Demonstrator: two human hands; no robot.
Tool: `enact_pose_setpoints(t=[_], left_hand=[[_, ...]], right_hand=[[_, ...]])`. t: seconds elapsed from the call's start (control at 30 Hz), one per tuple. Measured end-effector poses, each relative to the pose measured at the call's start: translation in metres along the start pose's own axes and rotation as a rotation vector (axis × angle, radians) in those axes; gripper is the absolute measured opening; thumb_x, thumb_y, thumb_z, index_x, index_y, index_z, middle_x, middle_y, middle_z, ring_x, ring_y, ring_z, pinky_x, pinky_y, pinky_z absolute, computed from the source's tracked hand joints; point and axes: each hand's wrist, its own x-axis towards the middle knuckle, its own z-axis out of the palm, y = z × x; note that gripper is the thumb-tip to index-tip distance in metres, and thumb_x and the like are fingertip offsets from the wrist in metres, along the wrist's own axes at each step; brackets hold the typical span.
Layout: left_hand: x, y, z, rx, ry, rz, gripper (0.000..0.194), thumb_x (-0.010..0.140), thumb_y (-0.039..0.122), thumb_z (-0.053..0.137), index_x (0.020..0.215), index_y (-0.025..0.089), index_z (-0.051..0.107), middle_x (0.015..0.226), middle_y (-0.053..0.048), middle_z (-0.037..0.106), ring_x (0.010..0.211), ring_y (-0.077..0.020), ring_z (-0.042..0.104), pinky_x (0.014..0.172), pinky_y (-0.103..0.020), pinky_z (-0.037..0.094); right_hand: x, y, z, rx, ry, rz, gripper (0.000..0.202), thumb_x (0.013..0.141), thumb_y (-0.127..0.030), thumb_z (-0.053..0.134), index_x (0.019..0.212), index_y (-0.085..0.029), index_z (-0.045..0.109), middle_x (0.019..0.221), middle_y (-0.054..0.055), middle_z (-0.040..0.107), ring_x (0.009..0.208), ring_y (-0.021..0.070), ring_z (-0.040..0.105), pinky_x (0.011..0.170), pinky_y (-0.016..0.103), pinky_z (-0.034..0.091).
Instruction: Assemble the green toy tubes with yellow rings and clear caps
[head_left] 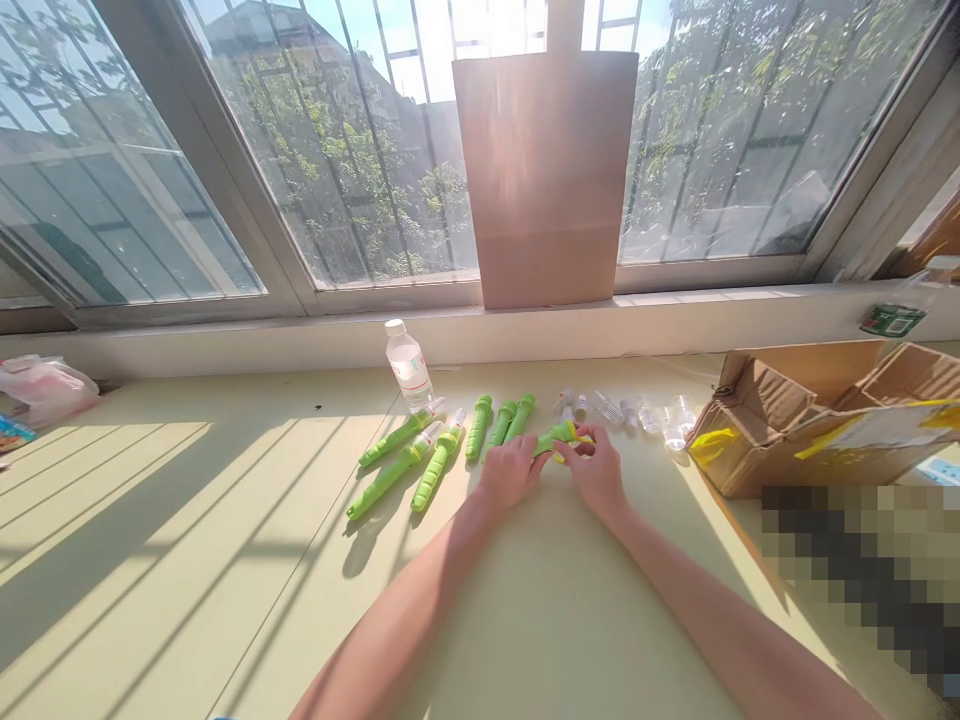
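Note:
My left hand [511,468] is closed around a green ribbed plastic stick [553,437], held just above the table. At its yellowish collar end, my right hand [598,468] is closed, thumb and fingers pinching; a small part there is too tiny to make out. Left of my hands lie several similar sticks, including an uncapped-looking one [478,428] and a shorter pair [511,418]. Farther left, a stick with a clear and white tip [439,465] lies by two more like it. Small clear plastic caps [628,412] lie beyond my right hand.
A water bottle [409,365] stands behind the sticks. An open cardboard box [817,440] with yellow tape sits at the right, a bottle with a green label [892,320] behind it. A cardboard sheet [551,180] leans against the window. A pinkish plastic bag [49,388] lies far left.

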Motion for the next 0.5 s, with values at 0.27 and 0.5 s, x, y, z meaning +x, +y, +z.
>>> enact_pose_setpoints(t=[0.27, 0.5], left_hand=[[0.002, -0.001, -0.006, 0.074, 0.063, 0.058, 0.020, 0.098, 0.035, 0.052, 0.095, 0.022, 0.066, 0.088, -0.008, 0.071, 0.082, -0.0240, 0.068, 0.063, -0.032, 0.048], [0.003, 0.000, -0.012, 0.052, 0.109, 0.032, 0.029, 0.100, 0.041, 0.046, 0.101, 0.021, 0.067, 0.089, -0.009, 0.073, 0.085, -0.0247, 0.068, 0.070, -0.034, 0.049]], right_hand=[[0.000, 0.001, 0.002, 0.017, 0.039, 0.058, 0.057, 0.063, -0.066, 0.078, 0.087, -0.025, 0.048, 0.101, 0.003, 0.070, 0.053, 0.0121, 0.057, 0.051, 0.031, 0.051], [-0.001, -0.002, -0.001, -0.077, -0.028, 0.004, 0.049, 0.066, -0.053, 0.077, 0.095, -0.026, 0.049, 0.104, 0.003, 0.069, 0.062, 0.0168, 0.063, 0.055, 0.032, 0.049]])
